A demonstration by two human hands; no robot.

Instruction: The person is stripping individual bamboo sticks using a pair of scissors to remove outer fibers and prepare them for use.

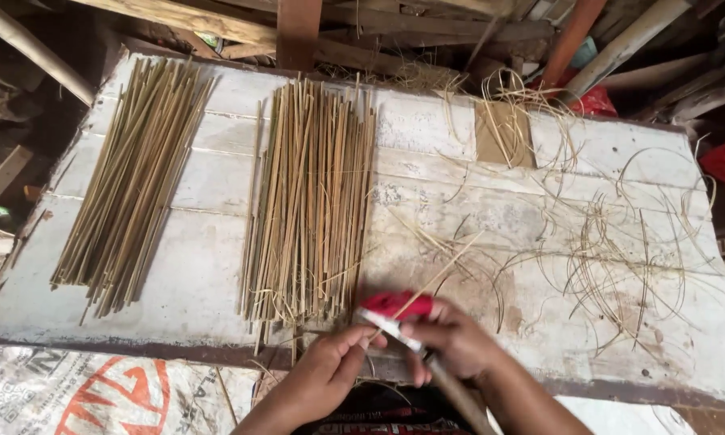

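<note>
A thin bamboo strip [427,292] is pinched in the left hand [330,374] at its near end, its long axis running up and away to the right across the desk [201,266]. A knife [398,329] with red-wrapped blade is gripped in the right hand [459,342], laid across the strip just beside the left fingertips.

Both hands [394,354] shave a bamboo stick [435,280] with a knife [394,326].

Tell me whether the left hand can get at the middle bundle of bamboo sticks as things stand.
Probably yes. The left hand sits just below the near ends of the middle bundle, and nothing lies between them on the white board. Its fingers are pinching a thin strip, though, so it would likely have to let go first.
</note>
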